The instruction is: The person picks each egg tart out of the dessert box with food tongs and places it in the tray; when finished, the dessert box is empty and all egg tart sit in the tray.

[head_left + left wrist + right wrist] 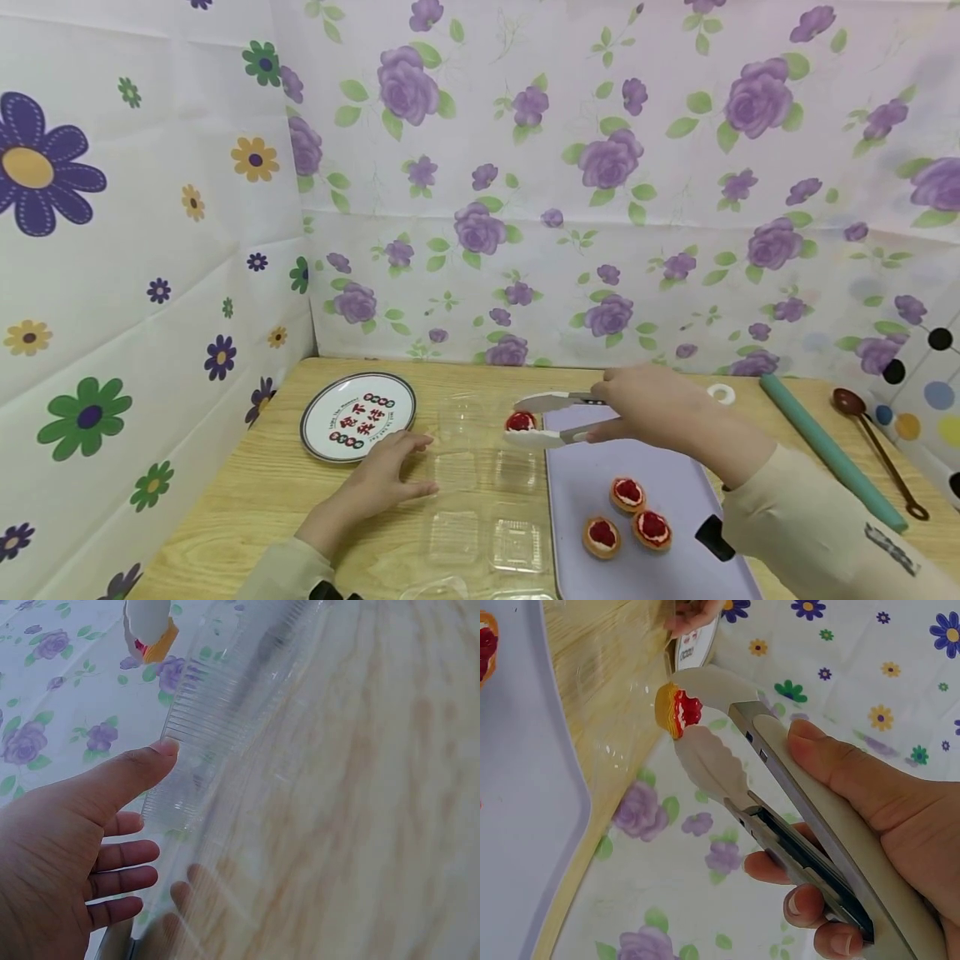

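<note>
My right hand (652,408) holds a pair of tongs (799,780) with light, scalloped tips. Between those tips is a small berry-topped tart (679,711), above the far end of the clear plastic containers. My left hand (378,479) is at the left side of the clear plastic container (455,473), fingers extended and thumb apart. In the left wrist view its thumb seems to touch the clear plastic edge (199,727). Three more tarts (627,493) sit together on the lilac tray (622,454) to the right.
Clear containers with lids line up in two columns along the tray's left side. A printed plate (352,417) lies at back left. To the right are a white ring (722,394), a teal rod (832,450) and a brown ladle (877,442). Patterned cloth walls (480,275) bound the table.
</note>
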Action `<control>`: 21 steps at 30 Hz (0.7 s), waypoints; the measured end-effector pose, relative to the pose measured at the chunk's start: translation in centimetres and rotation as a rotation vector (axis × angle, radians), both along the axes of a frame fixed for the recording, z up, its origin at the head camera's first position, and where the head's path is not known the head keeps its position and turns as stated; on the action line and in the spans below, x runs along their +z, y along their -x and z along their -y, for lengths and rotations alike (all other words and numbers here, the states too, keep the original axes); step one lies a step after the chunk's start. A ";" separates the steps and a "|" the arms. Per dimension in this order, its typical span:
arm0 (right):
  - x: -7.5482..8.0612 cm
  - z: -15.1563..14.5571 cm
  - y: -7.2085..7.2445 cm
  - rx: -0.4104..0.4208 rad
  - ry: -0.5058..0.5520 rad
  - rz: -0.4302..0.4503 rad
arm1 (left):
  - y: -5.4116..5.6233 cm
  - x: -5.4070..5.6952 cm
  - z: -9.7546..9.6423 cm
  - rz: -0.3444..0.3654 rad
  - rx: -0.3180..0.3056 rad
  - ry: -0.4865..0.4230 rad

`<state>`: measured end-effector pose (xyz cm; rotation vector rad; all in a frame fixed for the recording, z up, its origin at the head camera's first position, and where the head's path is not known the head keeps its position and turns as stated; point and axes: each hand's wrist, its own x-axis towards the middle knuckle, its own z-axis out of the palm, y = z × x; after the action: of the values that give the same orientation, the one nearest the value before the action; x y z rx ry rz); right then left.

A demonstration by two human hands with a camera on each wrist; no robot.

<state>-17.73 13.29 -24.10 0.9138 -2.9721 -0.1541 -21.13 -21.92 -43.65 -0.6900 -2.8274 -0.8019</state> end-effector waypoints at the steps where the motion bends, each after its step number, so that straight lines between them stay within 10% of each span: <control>1: 0.0 -0.3 -0.1 -0.008 -0.004 0.003 | 0.0 0.0 0.0 0.001 0.001 -0.003; 21: -2.9 -5.4 -1.5 -0.055 -0.004 -0.007 | -0.1 0.1 0.0 0.021 0.006 -0.013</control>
<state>-16.27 18.68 -27.03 0.8307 -2.9932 -0.1635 -21.02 -21.93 -43.55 -0.6751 -2.8391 -0.8312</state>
